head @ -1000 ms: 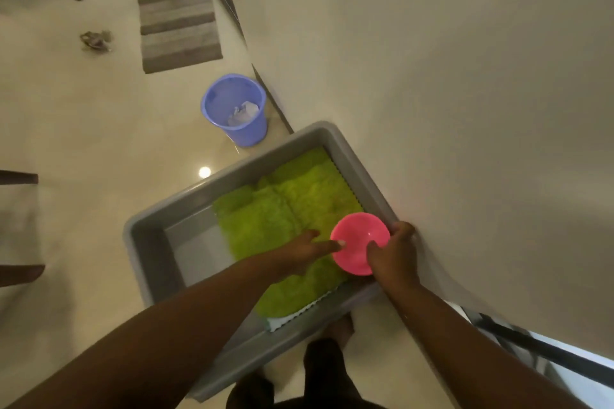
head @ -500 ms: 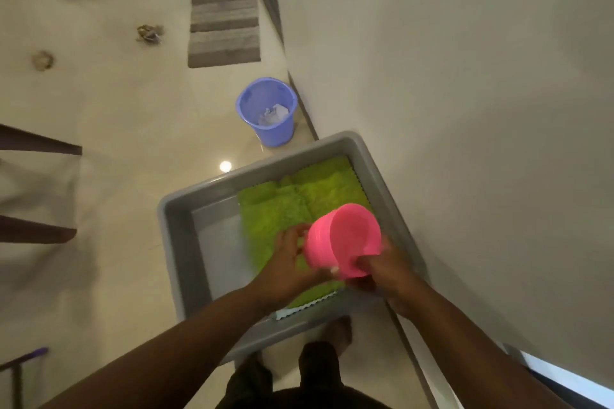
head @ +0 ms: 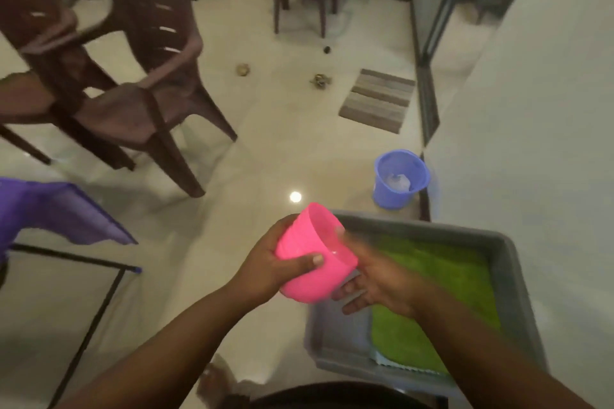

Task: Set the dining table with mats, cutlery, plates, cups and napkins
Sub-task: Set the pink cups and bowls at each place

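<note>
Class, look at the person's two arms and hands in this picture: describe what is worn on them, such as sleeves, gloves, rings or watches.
Both forearms are bare, with no sleeves in view. The left hand and right hand wear no gloves; no watch or bracelet shows. The right hand is blurred, so rings cannot be ruled out.

A person's left hand (head: 265, 262) grips a pink cup (head: 312, 259), tilted with its mouth facing up and right. The blurred right hand (head: 372, 279) touches the cup's lower edge, fingers extended. Below lies a grey tub (head: 511, 279) holding a green mat (head: 442, 279), on the floor (head: 272, 149) beside a blue bucket (head: 400, 179) and brown chairs (head: 133, 70).
</note>
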